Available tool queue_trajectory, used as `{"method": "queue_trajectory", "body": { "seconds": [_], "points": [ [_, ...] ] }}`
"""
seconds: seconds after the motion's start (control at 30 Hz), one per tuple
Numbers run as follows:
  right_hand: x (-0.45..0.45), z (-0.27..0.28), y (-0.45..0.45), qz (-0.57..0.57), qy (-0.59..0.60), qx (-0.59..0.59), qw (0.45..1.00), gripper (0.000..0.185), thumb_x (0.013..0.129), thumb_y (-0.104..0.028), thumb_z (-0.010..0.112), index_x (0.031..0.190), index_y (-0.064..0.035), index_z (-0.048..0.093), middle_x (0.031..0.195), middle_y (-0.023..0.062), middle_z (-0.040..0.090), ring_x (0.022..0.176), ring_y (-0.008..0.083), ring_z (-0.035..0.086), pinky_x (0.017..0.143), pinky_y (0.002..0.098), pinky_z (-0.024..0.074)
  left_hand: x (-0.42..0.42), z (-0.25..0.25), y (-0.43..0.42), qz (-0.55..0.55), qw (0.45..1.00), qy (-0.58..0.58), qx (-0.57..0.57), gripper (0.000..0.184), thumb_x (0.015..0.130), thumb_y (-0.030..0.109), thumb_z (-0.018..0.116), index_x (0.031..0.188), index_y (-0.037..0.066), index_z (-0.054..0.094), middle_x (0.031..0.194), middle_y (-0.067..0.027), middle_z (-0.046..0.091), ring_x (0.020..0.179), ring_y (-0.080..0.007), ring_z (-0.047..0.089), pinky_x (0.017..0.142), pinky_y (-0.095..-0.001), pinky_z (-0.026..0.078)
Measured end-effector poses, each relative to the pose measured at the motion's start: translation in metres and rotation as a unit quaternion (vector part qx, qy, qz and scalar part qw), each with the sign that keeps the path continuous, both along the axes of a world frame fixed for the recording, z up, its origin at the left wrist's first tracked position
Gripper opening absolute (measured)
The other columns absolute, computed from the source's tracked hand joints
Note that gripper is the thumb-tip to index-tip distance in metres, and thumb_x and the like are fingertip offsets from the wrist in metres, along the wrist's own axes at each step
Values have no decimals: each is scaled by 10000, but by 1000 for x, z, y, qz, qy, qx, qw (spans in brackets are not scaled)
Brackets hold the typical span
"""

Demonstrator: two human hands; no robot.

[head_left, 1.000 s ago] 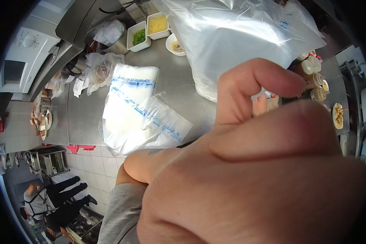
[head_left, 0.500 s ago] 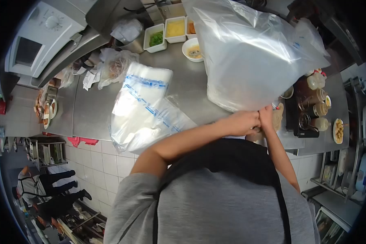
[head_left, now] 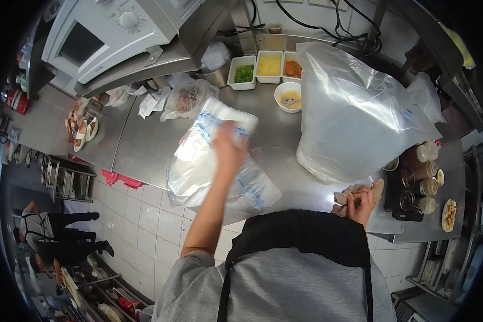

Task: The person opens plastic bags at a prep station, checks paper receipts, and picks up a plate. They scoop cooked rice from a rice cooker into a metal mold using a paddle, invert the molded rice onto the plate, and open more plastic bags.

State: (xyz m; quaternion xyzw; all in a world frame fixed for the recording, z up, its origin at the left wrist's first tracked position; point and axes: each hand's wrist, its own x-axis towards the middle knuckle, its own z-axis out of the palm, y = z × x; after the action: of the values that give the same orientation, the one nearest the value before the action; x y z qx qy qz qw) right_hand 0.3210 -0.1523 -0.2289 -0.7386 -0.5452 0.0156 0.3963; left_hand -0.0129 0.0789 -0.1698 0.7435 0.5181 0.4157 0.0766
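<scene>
Bags (head_left: pixel 193 166) lie beneath the left grip (head_left: pixel 229 148) (blurred).

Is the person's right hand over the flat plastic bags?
No, the right hand is at the brown cloth, while the left hand is over the flat plastic bags.

Clear lane on the steel counter (head_left: pixel 277 137) between the flat plastic bags (head_left: pixel 190 172) and the big bulging bag (head_left: pixel 357 115), running up from the near edge until the white bowl (head_left: pixel 288 110) and the row of white tubs (head_left: pixel 269 79) plug the far end. Left hand (head_left: pixel 231 146), blurred over the flat bags, has bare steel to either side, but a crumpled clear bag (head_left: pixel 188 102) and the overhanging shelf (head_left: pixel 145 67) block far-left. Right hand (head_left: pixel 362 203) on the brown cloth (head_left: pixel 340 197) is boxed: big bag ahead, bottle rack (head_left: pixel 408 213) right, apron (head_left: pixel 306 228) near, open only leftward along the edge.
</scene>
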Motion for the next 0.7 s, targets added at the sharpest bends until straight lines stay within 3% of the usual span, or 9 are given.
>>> {"method": "queue_trajectory", "body": {
  "seconds": [0.03, 0.07, 0.13, 0.23, 0.33, 0.43, 0.53, 0.7],
  "points": [
    [-4, 3, 4, -15, -4, 22, 1000, 219, 648, -61, 685, 800, -68, 527, 902, 125, 515, 860, 289, 510, 776, 379, 355, -39, -22, 23, 123, 990, 58, 41, 521, 725, 219, 679, 1174, 51, 476, 1202, -160, 471, 1144, -343, 411, 972, -488, 259],
    [-10, 11, 9, 1, -3, 44, 999, 221, 644, -57, 683, 798, -67, 526, 901, 127, 515, 858, 289, 508, 771, 375, 358, -66, -14, 29, 242, 965, 93, 28, 561, 721, 271, 697, 1192, 64, 476, 1238, -149, 459, 1172, -350, 394, 981, -511, 241],
    [-25, 33, 19, 32, 0, 89, 996, 225, 637, -48, 679, 796, -66, 522, 900, 130, 514, 854, 291, 506, 763, 368, 365, -105, -16, 31, 339, 920, 195, 1, 448, 712, 269, 709, 1087, 75, 559, 1229, -122, 487, 1178, -301, 410, 970, -531, 237],
    [-42, 55, 38, 156, 37, 112, 981, 188, 656, -14, 664, 784, -44, 529, 880, 132, 524, 825, 281, 525, 729, 364, 410, -123, 11, 19, 212, 964, 158, -35, 257, 713, 207, 718, 913, 78, 622, 1137, -94, 567, 1077, -256, 511, 909, -424, 355],
    [-64, 89, 57, 288, 81, 115, 947, 170, 672, -11, 671, 799, -18, 559, 883, 138, 544, 810, 279, 545, 722, 361, 435, -100, 53, 5, -20, 998, 43, 49, 151, 683, 102, 737, 770, 69, 618, 970, -62, 637, 937, -214, 588, 824, -350, 422],
    [-88, 139, 85, 356, 72, 105, 926, 441, 671, -93, 730, 1056, -4, 535, 1082, 149, 528, 1023, 316, 508, 850, 346, 414, -49, 114, -33, -186, 982, -7, -37, 192, 644, 27, 752, 766, 55, 606, 862, -58, 651, 823, -202, 610, 743, -291, 450],
    [-114, 173, 109, 356, 142, 104, 918, 733, 654, -169, 771, 1268, -21, 399, 1266, 135, 438, 1225, 304, 382, 968, 343, 350, -17, 152, -62, -307, 942, -6, -137, 202, 655, 92, 757, 779, 50, 603, 840, -54, 649, 777, -214, 608, 744, -285, 428],
    [-102, 180, 115, 417, 283, 106, 857, 368, 708, -129, 739, 1030, -17, 600, 974, 99, 590, 888, 188, 558, 742, 272, 432, 11, 175, -76, -334, 936, 3, -109, 226, 652, 117, 769, 807, 42, 623, 803, -54, 638, 755, -213, 595, 704, -301, 427]
  ]
}}
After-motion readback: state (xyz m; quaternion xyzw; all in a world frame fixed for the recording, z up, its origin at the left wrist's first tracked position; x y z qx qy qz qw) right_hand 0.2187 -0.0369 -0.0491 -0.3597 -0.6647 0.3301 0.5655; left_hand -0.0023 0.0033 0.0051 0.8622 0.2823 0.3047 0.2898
